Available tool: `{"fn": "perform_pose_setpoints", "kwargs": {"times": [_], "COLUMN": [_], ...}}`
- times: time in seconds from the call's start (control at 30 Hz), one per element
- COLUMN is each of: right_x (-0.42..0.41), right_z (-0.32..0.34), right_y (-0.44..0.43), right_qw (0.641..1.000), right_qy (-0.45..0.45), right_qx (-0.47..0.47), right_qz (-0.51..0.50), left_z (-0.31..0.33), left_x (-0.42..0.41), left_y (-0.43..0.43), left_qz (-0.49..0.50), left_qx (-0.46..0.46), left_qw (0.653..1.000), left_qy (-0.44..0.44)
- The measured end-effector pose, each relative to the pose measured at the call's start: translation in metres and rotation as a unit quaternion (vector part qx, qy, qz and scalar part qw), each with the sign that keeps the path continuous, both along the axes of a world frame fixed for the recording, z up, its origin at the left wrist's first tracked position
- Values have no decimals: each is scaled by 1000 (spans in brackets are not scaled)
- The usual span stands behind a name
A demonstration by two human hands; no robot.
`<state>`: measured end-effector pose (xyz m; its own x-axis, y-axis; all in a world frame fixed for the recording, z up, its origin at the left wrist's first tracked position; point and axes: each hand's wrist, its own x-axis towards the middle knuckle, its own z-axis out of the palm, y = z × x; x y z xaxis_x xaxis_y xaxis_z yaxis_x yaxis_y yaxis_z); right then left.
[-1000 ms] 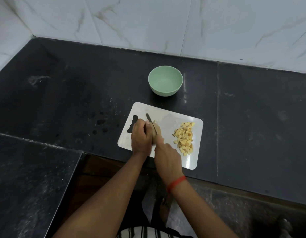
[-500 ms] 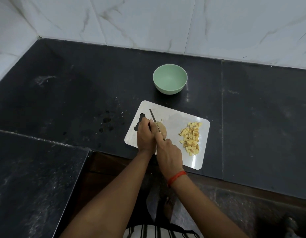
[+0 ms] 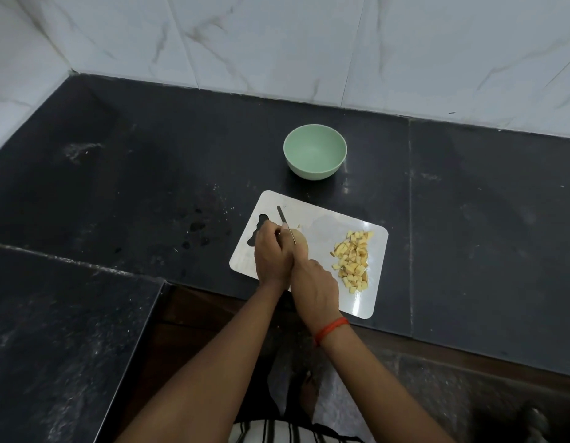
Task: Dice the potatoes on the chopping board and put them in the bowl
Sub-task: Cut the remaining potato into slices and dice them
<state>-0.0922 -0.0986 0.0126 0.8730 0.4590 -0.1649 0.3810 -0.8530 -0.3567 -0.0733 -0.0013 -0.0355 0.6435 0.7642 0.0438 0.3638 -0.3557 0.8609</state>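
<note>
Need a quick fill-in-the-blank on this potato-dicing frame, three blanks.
The green bowl is ____.
The diced potato pile lies on the chopping board's ____ side.
The left hand steadies the potato while the right hand grips the ____.
Missing: empty; right; knife.

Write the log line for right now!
step: cutting potato | left hand: holds potato | right hand: grips knife | diced pile: on board | bowl: empty

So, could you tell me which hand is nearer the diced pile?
Right. The right hand sits just left of the pile; the left hand is farther left, on the potato.
</note>
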Motion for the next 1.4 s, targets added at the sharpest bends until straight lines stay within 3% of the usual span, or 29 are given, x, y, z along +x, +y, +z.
{"fn": "perform_pose_setpoints", "kwargs": {"times": [0.17, 0.5, 0.77, 0.83, 0.9, 1.03, 1.17, 1.4], "right_x": [7, -35, -67, -75, -79, -46, 9, 8], "right_z": [-4, -17, -8, -3, 3, 7, -6, -42], "right_y": [-12, -46, -102, -115, -121, -97, -60, -60], "right_qw": [997, 998, 992, 995, 995, 977, 948, 925], "right_qy": [30, -14, 69, 83, 88, 1, -19, -18], "right_qx": [74, -15, -90, -49, 57, 206, 304, 368], "right_qz": [-4, 58, 53, 32, -3, -54, -93, -91], "left_z": [-1, -7, -8, -10, -8, 0, 8, 18], "left_x": [4, 7, 7, 6, 5, 2, -4, -17], "left_y": [-8, -7, -5, -5, -5, -1, 15, 36], "left_qz": [43, 71, 53, 48, 46, 59, 34, -76], "left_qx": [8, 27, 19, 16, 4, -29, -130, -185], "left_qw": [999, 997, 998, 999, 999, 997, 990, 979], "left_qy": [-5, -10, -17, -15, -18, -45, -42, -21]}}
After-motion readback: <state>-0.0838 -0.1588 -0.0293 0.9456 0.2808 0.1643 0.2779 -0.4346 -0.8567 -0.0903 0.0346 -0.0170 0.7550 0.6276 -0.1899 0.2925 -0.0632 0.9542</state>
